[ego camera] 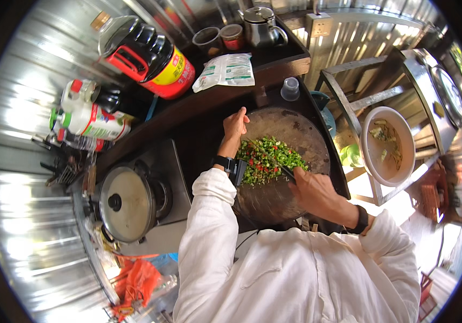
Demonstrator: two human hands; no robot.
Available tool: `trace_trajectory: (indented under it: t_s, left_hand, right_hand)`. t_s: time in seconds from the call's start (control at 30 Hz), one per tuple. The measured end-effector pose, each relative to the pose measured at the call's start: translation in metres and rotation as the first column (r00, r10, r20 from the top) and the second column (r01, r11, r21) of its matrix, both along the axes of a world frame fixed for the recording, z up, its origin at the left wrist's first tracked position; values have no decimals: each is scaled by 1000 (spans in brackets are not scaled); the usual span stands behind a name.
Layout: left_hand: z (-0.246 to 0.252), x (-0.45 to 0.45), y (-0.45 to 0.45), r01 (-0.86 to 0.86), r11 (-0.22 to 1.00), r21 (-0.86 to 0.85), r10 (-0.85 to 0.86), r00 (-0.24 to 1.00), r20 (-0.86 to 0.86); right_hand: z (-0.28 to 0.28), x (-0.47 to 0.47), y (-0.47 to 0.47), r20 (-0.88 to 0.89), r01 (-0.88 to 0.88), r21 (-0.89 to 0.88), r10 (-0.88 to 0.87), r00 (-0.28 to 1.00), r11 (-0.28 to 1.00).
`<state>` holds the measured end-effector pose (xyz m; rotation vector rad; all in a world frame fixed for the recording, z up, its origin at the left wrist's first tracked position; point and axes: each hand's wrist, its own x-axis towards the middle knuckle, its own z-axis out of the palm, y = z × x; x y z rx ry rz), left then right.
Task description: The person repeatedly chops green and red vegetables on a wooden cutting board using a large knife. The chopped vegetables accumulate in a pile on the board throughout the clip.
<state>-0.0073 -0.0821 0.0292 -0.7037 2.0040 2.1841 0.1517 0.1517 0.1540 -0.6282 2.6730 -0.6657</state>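
My right hand [313, 191] grips the dark handle of a knife [273, 158]. The blade, seen nearly edge-on, reaches into a heap of chopped green and red peppers [265, 165]. This heap lies on a round wooden chopping block [303, 133], whose surface is stained and wet-looking. At the block's far left edge is my left hand [235, 124], fingers partly curled with the thumb side up. Whether it touches the block is unclear, and its palm is hidden. A watch with a dark block beside it sits on the left wrist.
Left of the block, a lidded pot [128, 204] stands on a gas stove [170, 177]. A raised shelf holds a large soy sauce bottle [146, 56], a white packet [227, 72] and a steel kettle [260, 26]. At right, a basin [388, 145] of water and scraps stands by a metal frame [376, 99].
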Motion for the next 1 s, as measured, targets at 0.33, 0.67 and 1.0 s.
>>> trace_trajectory:
  t_s: [0.33, 0.67, 1.0]
  left_hand:
    - [-41, 15, 10, 51, 941, -335, -137, 961, -240]
    - [-35, -14, 22, 236, 972, -15, -236, 970, -60]
    - [-23, -6, 28, 212, 936, -282, -245, 965, -90]
  right_hand:
    - [-94, 53, -15, -66, 197, 25, -195, 979, 980]
    - [-33, 38, -18, 18, 240, 32, -240, 971, 970]
    - [-66, 57, -11, -34, 294, -29, -295, 955, 955]
